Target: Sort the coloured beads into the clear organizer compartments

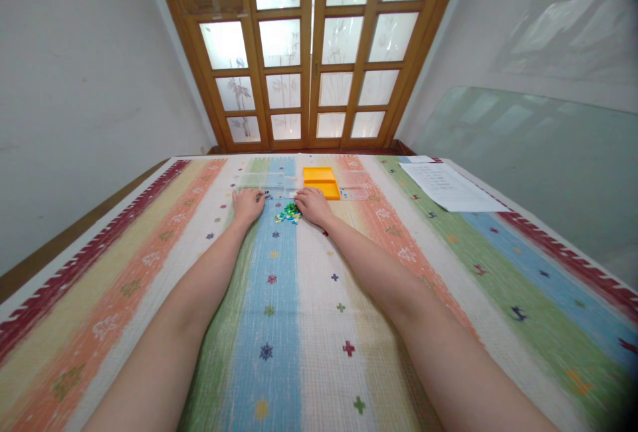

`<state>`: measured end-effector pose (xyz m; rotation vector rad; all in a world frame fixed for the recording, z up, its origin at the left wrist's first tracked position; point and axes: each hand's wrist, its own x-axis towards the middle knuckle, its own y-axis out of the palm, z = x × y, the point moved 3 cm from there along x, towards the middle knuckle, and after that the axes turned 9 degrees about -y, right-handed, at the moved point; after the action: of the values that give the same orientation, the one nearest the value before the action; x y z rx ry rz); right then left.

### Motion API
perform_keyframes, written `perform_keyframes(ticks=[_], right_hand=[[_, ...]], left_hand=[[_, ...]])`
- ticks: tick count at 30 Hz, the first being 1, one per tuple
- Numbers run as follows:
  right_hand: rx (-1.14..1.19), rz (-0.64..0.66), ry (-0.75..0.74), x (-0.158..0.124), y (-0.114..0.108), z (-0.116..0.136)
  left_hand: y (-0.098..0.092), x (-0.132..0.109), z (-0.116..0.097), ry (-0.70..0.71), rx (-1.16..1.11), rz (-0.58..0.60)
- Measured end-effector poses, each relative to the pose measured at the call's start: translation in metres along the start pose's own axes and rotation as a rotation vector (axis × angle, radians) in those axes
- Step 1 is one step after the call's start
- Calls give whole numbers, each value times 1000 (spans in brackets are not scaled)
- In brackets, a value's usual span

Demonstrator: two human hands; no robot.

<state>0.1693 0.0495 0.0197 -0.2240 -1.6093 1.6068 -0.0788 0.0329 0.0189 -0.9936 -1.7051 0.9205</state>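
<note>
My left hand (248, 206) rests at the near left part of a clear plastic tray (259, 179), its fingers curled together beside a few small dark pieces (267, 194). Whatever those fingers hold is too small to make out. Just in front of the open yellow box (321, 183), my right hand (313, 205) has its fingers bent and drawn together near the tray's middle; I cannot make out what is in them. Between the hands, on the near side, lies a loose pile of small green, blue and pale yellow pieces (288, 214).
A striped tablecloth (272, 365) covers the table. More clear plastic with a few blue bits (351, 194) lies right of the yellow box. Printed paper sheets (451, 186) lie at the far right. Beyond the table stand wooden glazed doors (309, 73), with a glass panel (538, 166) at the right.
</note>
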Motion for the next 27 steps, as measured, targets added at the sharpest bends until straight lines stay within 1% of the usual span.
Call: perform_keyframes(ticks=[7,10,12,16,19,23,25,27], right_hand=[[12,-10,18,1,1,-1],[24,-74,24,2,-3,-2],[26,-125,53,2,-7,-5],[47,-218,158,2,-16,-14],[100,-313,241,3,-21,-22],[194,-427,332,7,-25,-31],[229,-427,351,11,-28,-34],[248,-379,333,14,-31,-36]], left_hand=[[0,0,0,-8,3,4],[2,1,0,-7,3,2],[2,1,0,0,-3,-6],[-2,0,-1,-9,-8,-42],[-7,-1,-4,-14,-23,-73],[-12,-3,-12,48,-75,-100],[-12,-4,-18,101,-100,-87],[-13,-7,-24,159,-125,-40]])
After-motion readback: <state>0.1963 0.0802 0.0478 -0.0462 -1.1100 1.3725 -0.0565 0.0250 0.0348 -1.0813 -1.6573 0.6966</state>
